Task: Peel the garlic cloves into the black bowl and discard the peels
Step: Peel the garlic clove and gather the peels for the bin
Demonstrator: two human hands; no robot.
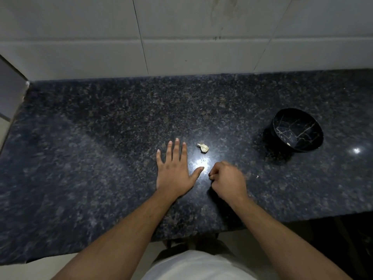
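The left hand (174,170) lies flat on the dark speckled counter (101,148), its fingers straight and spread toward twelve o'clock and the thumb angled out toward two o'clock. Just beside it, at its three o'clock, the right hand (228,181) has its fingers curled tightly inward. Whether anything sits inside that fist cannot be told; the fingertips are turned under and blurred, and only a dark gap shows at the knuckles.

A small pale piece of garlic (203,147) rests on the counter at about one o'clock from the left hand, near the fingertips but apart from them. It is too small and washed out by the bright reflection just below it to say whether it is a whole clove or loose peel. A tiny white fleck (257,176) lies at three o'clock from the right hand, too small to identify.

The black bowl (297,130), veined with thin pale lines, stands well apart at about two o'clock from the right hand. A small pale speck shows low inside it, though its dark interior makes the contents hard to read.

A white tiled wall (181,37) rises behind the counter. The lower edge of the view cuts off both forearms, and a light garment fills the bottom centre.
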